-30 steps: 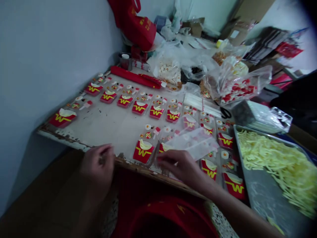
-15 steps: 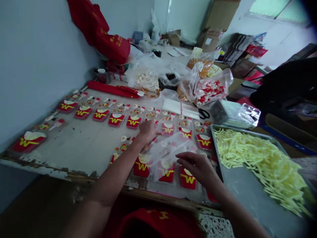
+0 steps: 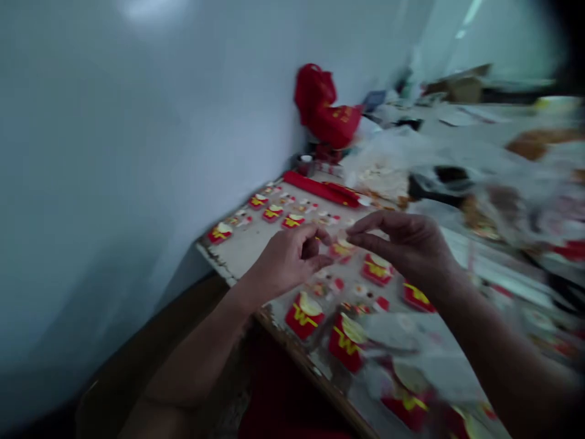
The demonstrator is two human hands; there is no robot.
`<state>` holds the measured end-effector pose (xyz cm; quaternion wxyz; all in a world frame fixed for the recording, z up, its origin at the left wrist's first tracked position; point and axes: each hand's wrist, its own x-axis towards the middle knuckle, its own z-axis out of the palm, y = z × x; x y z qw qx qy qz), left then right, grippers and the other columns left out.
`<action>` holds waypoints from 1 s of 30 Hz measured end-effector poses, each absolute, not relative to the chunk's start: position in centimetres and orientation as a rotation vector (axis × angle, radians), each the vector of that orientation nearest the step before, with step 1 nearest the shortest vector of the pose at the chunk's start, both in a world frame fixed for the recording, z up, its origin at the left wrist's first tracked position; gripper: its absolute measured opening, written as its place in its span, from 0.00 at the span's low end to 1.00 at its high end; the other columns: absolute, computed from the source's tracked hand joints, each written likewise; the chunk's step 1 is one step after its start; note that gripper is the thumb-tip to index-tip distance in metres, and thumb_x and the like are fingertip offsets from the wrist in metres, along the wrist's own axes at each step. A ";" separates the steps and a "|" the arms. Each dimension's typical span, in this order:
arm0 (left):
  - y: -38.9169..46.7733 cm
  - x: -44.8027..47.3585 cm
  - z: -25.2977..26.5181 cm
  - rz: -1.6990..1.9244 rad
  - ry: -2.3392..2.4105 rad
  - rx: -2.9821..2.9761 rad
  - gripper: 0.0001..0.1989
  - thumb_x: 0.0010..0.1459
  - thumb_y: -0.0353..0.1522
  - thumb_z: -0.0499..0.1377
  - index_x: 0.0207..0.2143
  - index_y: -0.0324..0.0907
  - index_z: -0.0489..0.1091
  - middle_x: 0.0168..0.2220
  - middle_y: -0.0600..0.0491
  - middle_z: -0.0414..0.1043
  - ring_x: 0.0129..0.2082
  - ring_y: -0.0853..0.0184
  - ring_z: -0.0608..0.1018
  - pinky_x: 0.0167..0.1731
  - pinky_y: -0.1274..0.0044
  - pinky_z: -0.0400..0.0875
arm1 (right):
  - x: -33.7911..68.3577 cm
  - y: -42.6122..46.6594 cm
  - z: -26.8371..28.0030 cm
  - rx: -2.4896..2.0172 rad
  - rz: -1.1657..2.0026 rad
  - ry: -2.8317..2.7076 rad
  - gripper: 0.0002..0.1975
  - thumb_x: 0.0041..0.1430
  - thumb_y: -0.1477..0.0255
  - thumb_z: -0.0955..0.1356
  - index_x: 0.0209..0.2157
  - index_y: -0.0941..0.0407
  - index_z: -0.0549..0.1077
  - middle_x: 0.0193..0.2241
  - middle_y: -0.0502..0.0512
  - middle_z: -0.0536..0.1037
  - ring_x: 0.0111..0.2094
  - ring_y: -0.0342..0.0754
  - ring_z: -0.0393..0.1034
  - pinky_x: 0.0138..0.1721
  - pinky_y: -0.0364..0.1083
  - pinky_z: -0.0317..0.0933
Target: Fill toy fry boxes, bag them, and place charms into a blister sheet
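Observation:
My left hand [image 3: 292, 256] hovers over the near part of the table, fingers curled, thumb and forefinger apart, with nothing visible between them. Facing it, my right hand [image 3: 402, 241] is closed in a pinch; whatever the fingertips hold is too small or see-through to make out. Between and below the hands lies a blurred red packet [image 3: 340, 251]. Other red fries-box shapes with a yellow W and a pale top, such as this fries-box piece [image 3: 304, 316], lie in rows with small food-shaped pieces. Clear plastic [image 3: 411, 341] covers some packets under my right forearm.
A white wall [image 3: 137, 152] borders the table on the left. At the back are a red bag [image 3: 331, 119], a red roll [image 3: 320, 188] and clear bags [image 3: 388, 167] of small pieces. Black scissor handles [image 3: 569, 292] show at the right. The table's worn edge [image 3: 292, 347] runs nearest me.
The view has swung left, bringing in more wall and losing the tray of pale strips. Both hands have lifted and come close together, and my right hand's fingers have closed into a pinch.

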<state>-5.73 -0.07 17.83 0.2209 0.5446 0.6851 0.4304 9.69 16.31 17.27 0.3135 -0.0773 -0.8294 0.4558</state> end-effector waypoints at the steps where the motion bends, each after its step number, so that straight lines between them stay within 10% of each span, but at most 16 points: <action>1: -2.4 -6.9 18.0 1.164 1.992 1.473 0.12 0.55 0.36 0.65 0.42 0.44 0.75 0.25 0.59 0.66 0.25 0.72 0.67 0.26 0.79 0.60 | 7.1 14.8 17.4 -0.083 1.308 -2.209 0.07 0.59 0.62 0.73 0.34 0.50 0.80 0.32 0.51 0.81 0.34 0.48 0.75 0.41 0.47 0.67; 9: -18.1 -16.5 9.0 1.186 2.235 0.836 0.11 0.56 0.40 0.62 0.32 0.45 0.80 0.33 0.50 0.76 0.35 0.63 0.75 0.34 0.76 0.65 | -12.0 4.9 10.0 0.585 1.647 -2.666 0.13 0.60 0.59 0.72 0.41 0.53 0.80 0.38 0.52 0.81 0.39 0.48 0.75 0.41 0.46 0.67; 14: -23.0 -20.2 3.6 1.350 2.326 0.266 0.15 0.45 0.45 0.68 0.25 0.42 0.77 0.26 0.53 0.73 0.29 0.64 0.73 0.31 0.76 0.64 | -25.0 6.0 6.3 0.475 0.763 -2.939 0.43 0.47 0.66 0.79 0.63 0.59 0.65 0.63 0.67 0.64 0.65 0.60 0.55 0.63 0.55 0.52; 18: -23.2 -21.3 2.4 1.543 2.235 0.031 0.18 0.42 0.45 0.70 0.25 0.40 0.75 0.25 0.54 0.73 0.28 0.66 0.73 0.32 0.76 0.64 | -31.4 6.6 5.0 0.466 0.220 -3.232 0.56 0.39 0.68 0.82 0.67 0.60 0.56 0.65 0.71 0.59 0.66 0.66 0.49 0.64 0.60 0.49; 30: -22.0 -22.1 1.3 1.618 2.080 -0.118 0.16 0.38 0.42 0.72 0.26 0.41 0.78 0.27 0.52 0.77 0.28 0.68 0.74 0.29 0.77 0.64 | -27.4 6.6 5.7 0.189 0.351 -3.168 0.47 0.41 0.58 0.78 0.61 0.56 0.63 0.56 0.67 0.66 0.56 0.67 0.61 0.55 0.62 0.57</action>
